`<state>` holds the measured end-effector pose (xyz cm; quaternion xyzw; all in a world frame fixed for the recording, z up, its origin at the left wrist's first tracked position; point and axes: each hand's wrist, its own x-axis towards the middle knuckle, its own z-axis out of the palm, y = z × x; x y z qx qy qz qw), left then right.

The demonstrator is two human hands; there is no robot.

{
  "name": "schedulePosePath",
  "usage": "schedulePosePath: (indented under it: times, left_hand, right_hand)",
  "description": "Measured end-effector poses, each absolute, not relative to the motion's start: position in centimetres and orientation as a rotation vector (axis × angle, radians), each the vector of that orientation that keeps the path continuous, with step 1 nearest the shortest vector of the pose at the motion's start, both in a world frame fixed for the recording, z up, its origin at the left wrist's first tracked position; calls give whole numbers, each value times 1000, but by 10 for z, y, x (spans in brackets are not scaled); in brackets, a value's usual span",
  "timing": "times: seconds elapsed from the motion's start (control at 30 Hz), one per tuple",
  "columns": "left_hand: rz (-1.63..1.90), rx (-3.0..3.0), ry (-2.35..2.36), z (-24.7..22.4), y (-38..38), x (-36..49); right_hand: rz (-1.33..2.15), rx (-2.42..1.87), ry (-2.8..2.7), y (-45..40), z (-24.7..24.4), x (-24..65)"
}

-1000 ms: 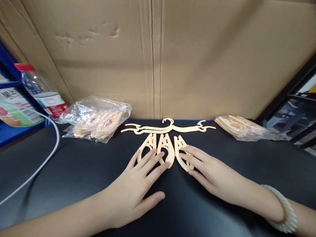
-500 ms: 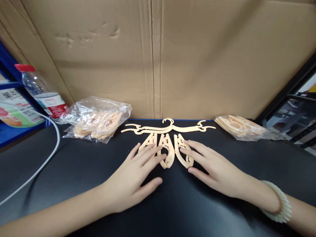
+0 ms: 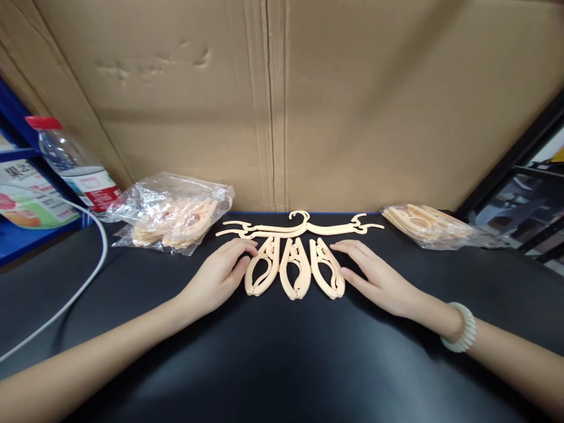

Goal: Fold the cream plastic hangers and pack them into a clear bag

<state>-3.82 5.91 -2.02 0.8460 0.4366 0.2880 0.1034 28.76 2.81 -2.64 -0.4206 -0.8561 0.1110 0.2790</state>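
Three cream folding hangers lie folded in a row: the left folded hanger (image 3: 274,265), the middle folded hanger (image 3: 305,271) and the right folded hanger (image 3: 316,269). Just behind them, unfolded hangers (image 3: 282,231) lie spread wide with their hooks pointing back, closely overlapped. My left hand (image 3: 215,273) rests at the outer side of the left folded hanger, fingers loosely bent and thumb apart, its fingertips at the edge. On the other side my right hand (image 3: 374,273) has its fingers stretched out, fingertips beside the right folded hanger. Neither hand holds anything.
A clear plastic bag of hangers (image 3: 176,220) sits back left, another bag of hangers (image 3: 425,223) back right. A red-capped bottle (image 3: 83,170) leans at far left, near a white cable (image 3: 88,288). Cardboard (image 3: 374,106) stands behind the black table (image 3: 282,364).
My left hand has drawn back left off the folded hangers, uncovering the left and middle ones. My right hand has shifted slightly outward and away from the right one.
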Motion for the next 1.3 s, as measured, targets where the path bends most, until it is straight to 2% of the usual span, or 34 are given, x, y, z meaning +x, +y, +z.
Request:
schedulePosePath:
  times: [1.3]
  left_hand:
    - [747,2626,1279,-21,56,-36]
  right_hand:
    - [309,-1122,-2312,23,-22,283]
